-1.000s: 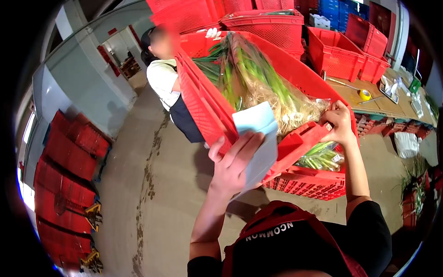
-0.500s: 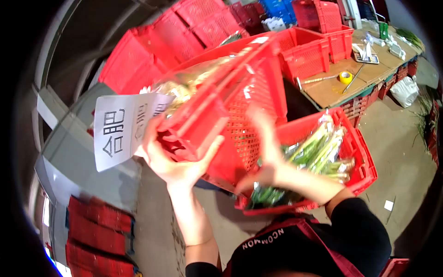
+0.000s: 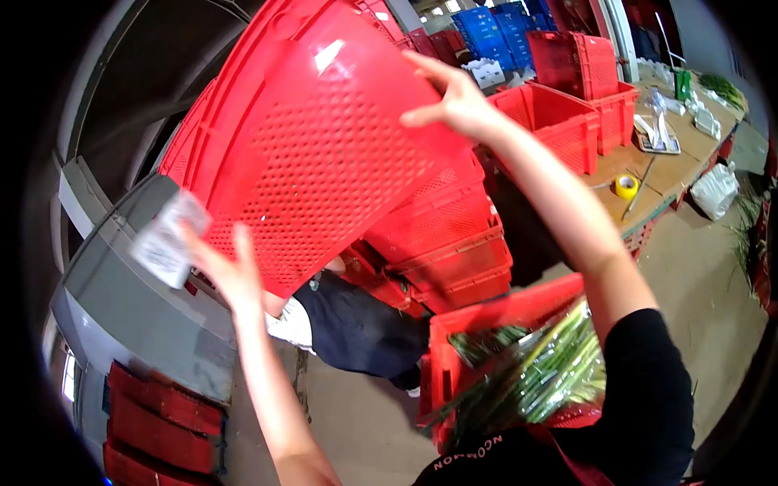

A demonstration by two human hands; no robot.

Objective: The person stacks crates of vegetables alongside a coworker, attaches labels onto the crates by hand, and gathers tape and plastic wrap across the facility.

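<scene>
The red crate (image 3: 324,146) fills the upper left and middle of the frame, tilted, its perforated face in view; the right hand (image 3: 450,101) is at its right edge, fingers and thumb spread, nothing pinched between them; the left hand (image 3: 225,266) is at its lower left, by a blurred white card (image 3: 166,239), and I can't tell whether it grips either; with a hold that loose, the crate could tip or slide; the card might spoil the left fingers' purchase, or flutter loose; a co-worker (image 3: 356,324) shows just below the crate, so a slip could strike that person; stacked crates (image 3: 458,259) at centre could be jolted; so could the lower crate (image 3: 510,308) of bagged green stalks (image 3: 559,356), lower right.
</scene>
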